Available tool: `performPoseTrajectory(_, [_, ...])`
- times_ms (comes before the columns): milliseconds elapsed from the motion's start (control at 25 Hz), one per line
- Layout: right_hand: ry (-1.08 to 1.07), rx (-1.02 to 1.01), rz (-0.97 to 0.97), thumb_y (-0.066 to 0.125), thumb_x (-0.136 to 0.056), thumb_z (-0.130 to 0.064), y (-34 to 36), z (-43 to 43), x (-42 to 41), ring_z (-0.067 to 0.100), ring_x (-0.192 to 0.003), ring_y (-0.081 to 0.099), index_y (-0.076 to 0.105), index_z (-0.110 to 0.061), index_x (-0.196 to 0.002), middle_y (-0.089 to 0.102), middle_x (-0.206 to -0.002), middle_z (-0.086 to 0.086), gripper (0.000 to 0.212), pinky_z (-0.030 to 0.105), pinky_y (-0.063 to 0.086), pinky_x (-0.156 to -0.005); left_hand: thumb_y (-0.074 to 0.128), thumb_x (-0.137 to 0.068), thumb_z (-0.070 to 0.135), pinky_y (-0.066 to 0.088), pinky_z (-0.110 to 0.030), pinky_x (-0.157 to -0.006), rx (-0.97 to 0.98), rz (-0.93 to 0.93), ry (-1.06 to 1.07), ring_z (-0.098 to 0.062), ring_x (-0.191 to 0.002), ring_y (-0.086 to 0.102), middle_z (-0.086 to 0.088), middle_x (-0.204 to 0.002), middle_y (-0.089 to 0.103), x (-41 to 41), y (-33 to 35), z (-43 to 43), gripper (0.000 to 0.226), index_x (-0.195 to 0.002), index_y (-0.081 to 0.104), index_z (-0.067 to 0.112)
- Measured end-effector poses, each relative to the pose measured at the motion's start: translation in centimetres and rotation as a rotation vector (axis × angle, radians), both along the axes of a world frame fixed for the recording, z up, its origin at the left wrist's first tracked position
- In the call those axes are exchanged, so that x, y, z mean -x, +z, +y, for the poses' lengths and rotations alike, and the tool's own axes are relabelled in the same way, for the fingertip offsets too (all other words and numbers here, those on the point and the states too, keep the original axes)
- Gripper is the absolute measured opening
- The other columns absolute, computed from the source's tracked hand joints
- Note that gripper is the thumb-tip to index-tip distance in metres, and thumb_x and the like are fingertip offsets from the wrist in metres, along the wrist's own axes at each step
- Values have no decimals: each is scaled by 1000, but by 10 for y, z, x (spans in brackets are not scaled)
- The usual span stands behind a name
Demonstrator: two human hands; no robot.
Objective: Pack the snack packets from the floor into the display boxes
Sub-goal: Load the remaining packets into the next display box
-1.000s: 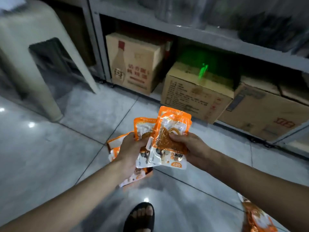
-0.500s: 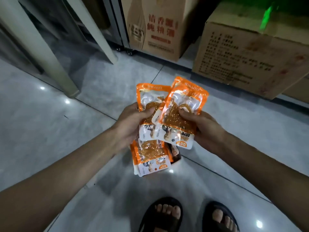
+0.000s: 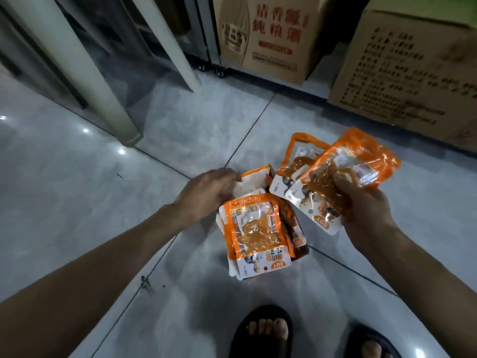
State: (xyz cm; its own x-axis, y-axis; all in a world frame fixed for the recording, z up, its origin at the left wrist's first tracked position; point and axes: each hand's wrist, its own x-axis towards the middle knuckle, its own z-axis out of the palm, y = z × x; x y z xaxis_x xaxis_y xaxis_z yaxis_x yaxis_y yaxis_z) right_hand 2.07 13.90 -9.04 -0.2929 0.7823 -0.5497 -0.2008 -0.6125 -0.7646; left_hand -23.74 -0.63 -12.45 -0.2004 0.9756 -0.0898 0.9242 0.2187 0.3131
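now the left hand (image 3: 209, 195) has let go, open; right hand (image 3: 361, 210) alone grips both packets (image 3: 343, 171).

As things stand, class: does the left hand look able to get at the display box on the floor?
Probably yes. The left hand is open, holds nothing and already sits at the display box rim; nothing lies between them.

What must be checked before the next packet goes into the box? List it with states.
1. Right hand holds the packets firmly: ok.
2. Left hand free, at the display box: ok.
3. Room left in the box: cannot tell, the standing packets hide it.
4. Standing packets stay upright: not ok, they lean outward.
5. Feet clear of the box: ok.
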Motion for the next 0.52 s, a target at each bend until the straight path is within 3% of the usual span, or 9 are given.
performPoseTrajectory(80, [-27, 22, -20, 67, -87, -5, -6, -3, 0, 20, -83, 76, 59, -5, -128, 72, -112, 12, 42, 33, 60, -63, 67, -90, 27, 59, -38, -78, 63, 112, -170, -25, -106, 67, -4, -134, 60, -1, -9, 3, 39, -128, 61, 20])
performPoseTrajectory(200, [8, 9, -22, 67, -87, -8, -1, -12, 2, 23, -86, 75, 60, -7, -125, 74, -110, 11, 39, 35, 60, -64, 59, -94, 26, 59, -42, -75, 58, 171, -159, -28, -100, 67, -8, -126, 60, -1, -9, 0, 37, -128, 56, 13])
performPoseTrajectory(360, [195, -154, -4, 65, -88, -8, 8, -42, 14, 28, -91, 74, 63, -8, -119, 75, -106, 11, 31, 43, 60, -73, 60, -87, 17, 52, -38, -88, 63, 10, 33, -30, -109, 62, -9, -127, 61, -11, -14, -24, 46, -131, 53, 10])
performPoseTrajectory(440, [293, -282, -128, 69, -85, -7, -3, -61, 21, 26, -91, 74, 66, -11, -114, 76, -102, 8, 28, 43, 60, -77, 63, -78, 15, 49, -32, -92, 91, -109, 132, -27, -112, 62, -5, -129, 63, -11, -13, -36, 55, -133, 56, 14])
performPoseTrajectory(520, [325, -367, -318, 73, -82, -9, -23, -68, 22, 22, -89, 74, 67, -17, -109, 77, -98, 3, 29, 45, 60, -80, 73, -75, 10, 47, -23, -85, 109, -243, 262, -22, -104, 65, 0, -120, 68, -12, -11, -46, 56, -129, 62, 20])
